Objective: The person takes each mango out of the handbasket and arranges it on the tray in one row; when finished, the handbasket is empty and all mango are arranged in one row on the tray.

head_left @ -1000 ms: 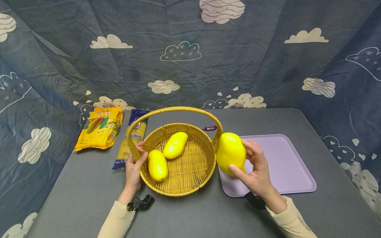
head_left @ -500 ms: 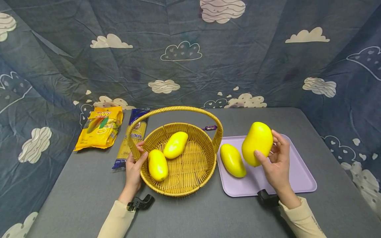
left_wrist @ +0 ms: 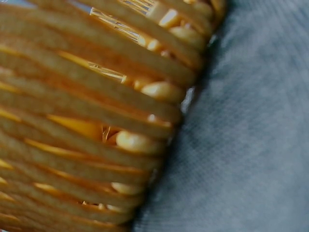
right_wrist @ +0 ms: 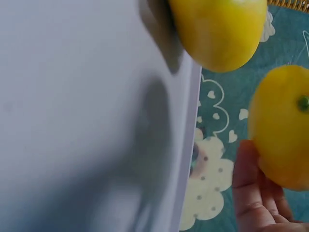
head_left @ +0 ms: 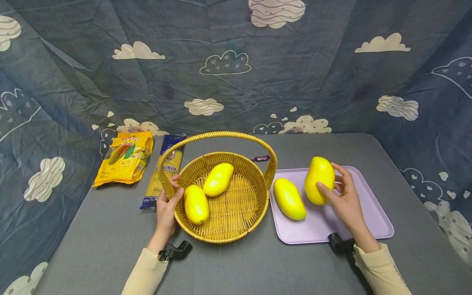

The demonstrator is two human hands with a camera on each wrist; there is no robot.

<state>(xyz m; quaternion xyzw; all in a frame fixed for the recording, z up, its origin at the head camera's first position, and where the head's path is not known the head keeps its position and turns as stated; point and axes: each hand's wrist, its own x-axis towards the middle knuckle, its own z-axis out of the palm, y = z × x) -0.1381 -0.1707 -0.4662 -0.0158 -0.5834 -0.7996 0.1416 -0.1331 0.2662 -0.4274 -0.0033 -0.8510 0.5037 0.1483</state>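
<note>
In the head view my right hand (head_left: 344, 196) pinches a yellow mango (head_left: 319, 180) between thumb and fingers over the lilac tray (head_left: 368, 221). The right wrist view shows that mango (right_wrist: 285, 128) with fingertips against its side. Another mango (head_left: 289, 199) lies on the tray's left part. My left hand (head_left: 166, 209) grips the near-left rim of a round wicker basket (head_left: 236, 223) with a tall arched handle. Inside the basket, toward its left, two mangoes (head_left: 218, 179) rest. Woven strands of the basket (left_wrist: 87, 96) fill much of the left wrist view.
A yellow bag of sweets (head_left: 125, 157) and a blue-and-yellow pasta packet (head_left: 164, 176) lie left of the basket. Behind the basket's right side sits a small purple-wrapped candy (head_left: 262, 158). A cloud-patterned cloth (head_left: 228, 106) hangs behind the grey table (head_left: 236, 270).
My right hand has carried its mango rightward from beside the basket to above the tray, then slightly lower. The mango on the tray came into full view. My left hand stays on the basket.
</note>
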